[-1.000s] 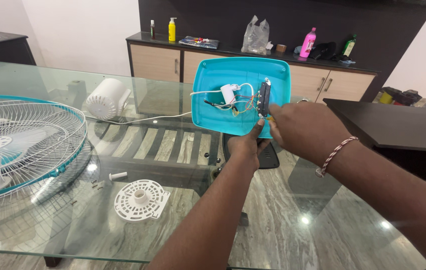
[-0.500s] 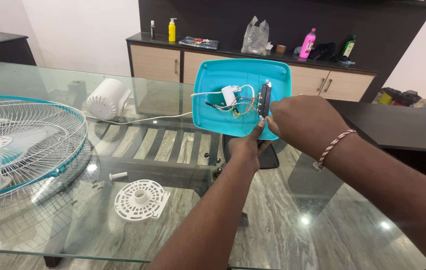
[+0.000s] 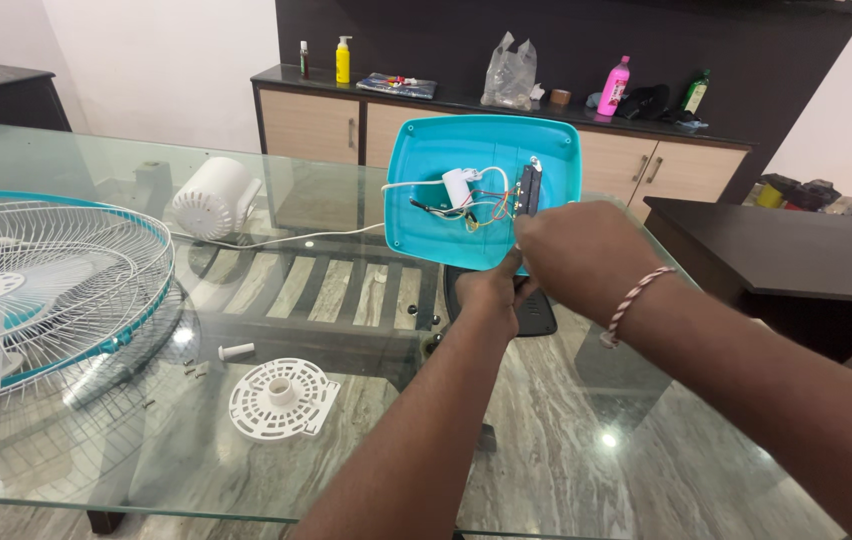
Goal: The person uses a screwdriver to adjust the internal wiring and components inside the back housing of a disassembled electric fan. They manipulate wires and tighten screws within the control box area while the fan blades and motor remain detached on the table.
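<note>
My left hand [image 3: 491, 295] grips the lower edge of a teal plastic fan base cover [image 3: 436, 160], holding it upright above the glass table [image 3: 566, 430]. Inside the cover sit a white capacitor [image 3: 459, 187], coloured wires [image 3: 481, 212] and a black switch strip [image 3: 525, 190]. My right hand [image 3: 571, 255], with a red and white thread on its wrist, pinches at the bottom of the switch strip near the cover's lower right edge. A white cord [image 3: 286, 240] runs from the cover to the left.
A teal-rimmed white fan grille [image 3: 36, 290] lies at the left. A white motor housing [image 3: 208, 198], a round white slotted disc [image 3: 281, 397], a small white peg [image 3: 237, 351] and loose screws [image 3: 191, 368] rest on the glass. A dark table [image 3: 776, 240] stands right, a sideboard with bottles behind.
My right hand has shifted slightly down and left along the switch strip. The cover stays held in the same place.
</note>
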